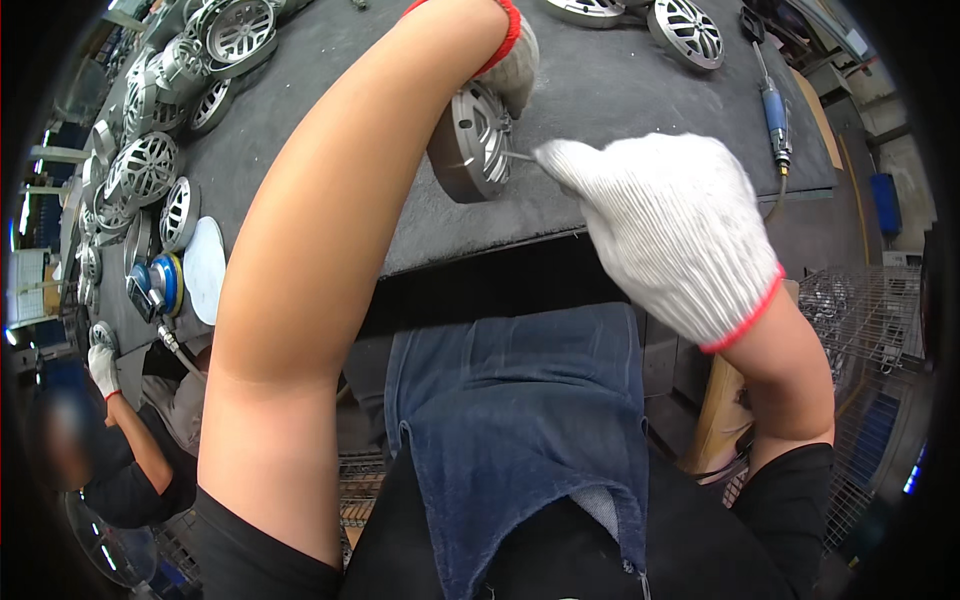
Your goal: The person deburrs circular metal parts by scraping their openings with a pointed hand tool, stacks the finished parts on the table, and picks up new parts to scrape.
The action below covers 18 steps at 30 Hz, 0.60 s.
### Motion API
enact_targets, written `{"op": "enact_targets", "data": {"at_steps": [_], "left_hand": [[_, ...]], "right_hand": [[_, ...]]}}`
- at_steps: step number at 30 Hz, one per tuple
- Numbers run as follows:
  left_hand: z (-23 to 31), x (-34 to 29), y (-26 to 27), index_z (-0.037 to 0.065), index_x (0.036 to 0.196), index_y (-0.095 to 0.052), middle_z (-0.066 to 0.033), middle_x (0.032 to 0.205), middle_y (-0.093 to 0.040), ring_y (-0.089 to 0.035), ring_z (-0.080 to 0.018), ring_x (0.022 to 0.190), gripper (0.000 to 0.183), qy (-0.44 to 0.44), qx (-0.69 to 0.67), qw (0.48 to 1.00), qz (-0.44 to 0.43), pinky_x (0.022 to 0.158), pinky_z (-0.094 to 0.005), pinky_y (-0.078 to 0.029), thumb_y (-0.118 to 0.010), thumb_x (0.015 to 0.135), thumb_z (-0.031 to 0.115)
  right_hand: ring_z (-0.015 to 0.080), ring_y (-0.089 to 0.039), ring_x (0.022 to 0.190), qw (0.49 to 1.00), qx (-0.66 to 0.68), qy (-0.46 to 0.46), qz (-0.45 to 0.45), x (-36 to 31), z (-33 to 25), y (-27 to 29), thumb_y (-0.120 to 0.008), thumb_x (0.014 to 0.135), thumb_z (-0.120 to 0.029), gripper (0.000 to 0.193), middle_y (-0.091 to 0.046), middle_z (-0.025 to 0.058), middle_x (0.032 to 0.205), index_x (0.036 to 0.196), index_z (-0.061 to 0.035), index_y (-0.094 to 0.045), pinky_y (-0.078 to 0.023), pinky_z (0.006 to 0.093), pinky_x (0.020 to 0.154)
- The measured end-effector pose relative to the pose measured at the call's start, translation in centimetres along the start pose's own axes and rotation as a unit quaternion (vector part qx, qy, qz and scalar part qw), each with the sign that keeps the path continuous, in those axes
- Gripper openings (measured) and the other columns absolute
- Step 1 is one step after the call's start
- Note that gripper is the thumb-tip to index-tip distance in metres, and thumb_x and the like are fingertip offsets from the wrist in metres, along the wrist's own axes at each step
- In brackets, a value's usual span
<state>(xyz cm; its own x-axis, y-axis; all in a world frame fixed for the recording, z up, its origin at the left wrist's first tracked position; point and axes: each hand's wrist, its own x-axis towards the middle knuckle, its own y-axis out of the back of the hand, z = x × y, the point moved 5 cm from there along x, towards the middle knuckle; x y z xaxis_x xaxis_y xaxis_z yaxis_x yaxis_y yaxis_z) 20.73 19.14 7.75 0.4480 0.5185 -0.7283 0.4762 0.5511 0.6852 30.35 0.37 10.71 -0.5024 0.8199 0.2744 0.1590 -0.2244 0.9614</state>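
Observation:
A round silver metal part with slotted openings [470,150] stands tilted on edge on the dark worktable [580,105], its slotted face turned to the right. My left hand [516,75], in a white knit glove with a red cuff, grips it from the far side; my forearm hides part of that grip. My right hand [680,225], in a matching glove, is closed around a thin metal rod [518,156]. The rod's tip meets the slotted face or lies just in front of it; I cannot tell which. The rest of the rod is hidden inside my fist.
Similar round metal parts [145,165] are heaped along the table's left side, and more [687,33] lie at the far right. A blue pneumatic tool [775,115] rests on the right. At left are a blue sander [160,285] and a white disc [205,270]. Another person [135,450] works at far left.

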Motion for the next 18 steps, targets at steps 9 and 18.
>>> {"op": "enact_targets", "data": {"at_steps": [9, 18], "left_hand": [[1.4, -0.6, 0.3, 0.011, 0.133, -0.085, -0.0124, 0.129, -0.085, -0.08, -0.0293, 0.116, 0.037, -0.016, 0.069, 0.997, -0.016, 0.103, -0.0522, -0.062, -0.068, 0.107, 0.031], [2.2, 0.0, -0.8, 0.01, 0.127, -0.086, -0.0144, 0.121, -0.084, -0.081, -0.0307, 0.109, 0.033, -0.003, 0.102, 0.993, 0.051, 0.097, -0.0499, -0.063, -0.069, 0.104, 0.027]], "right_hand": [[0.038, -0.076, 0.075, 0.998, 0.032, -0.039, -0.027, 0.1, 0.6, -0.9, -0.068, 0.105, -0.015, 0.025, -0.072, 0.0162, 0.076, 0.127, -0.0113, -0.08, -0.06, 0.0493, 0.072], [0.0364, -0.075, 0.072, 0.998, 0.006, -0.031, -0.046, -0.7, -0.4, -0.5, -0.069, 0.104, -0.014, 0.024, -0.073, 0.0128, 0.076, 0.126, -0.0114, -0.079, -0.058, 0.0489, 0.068]]}}
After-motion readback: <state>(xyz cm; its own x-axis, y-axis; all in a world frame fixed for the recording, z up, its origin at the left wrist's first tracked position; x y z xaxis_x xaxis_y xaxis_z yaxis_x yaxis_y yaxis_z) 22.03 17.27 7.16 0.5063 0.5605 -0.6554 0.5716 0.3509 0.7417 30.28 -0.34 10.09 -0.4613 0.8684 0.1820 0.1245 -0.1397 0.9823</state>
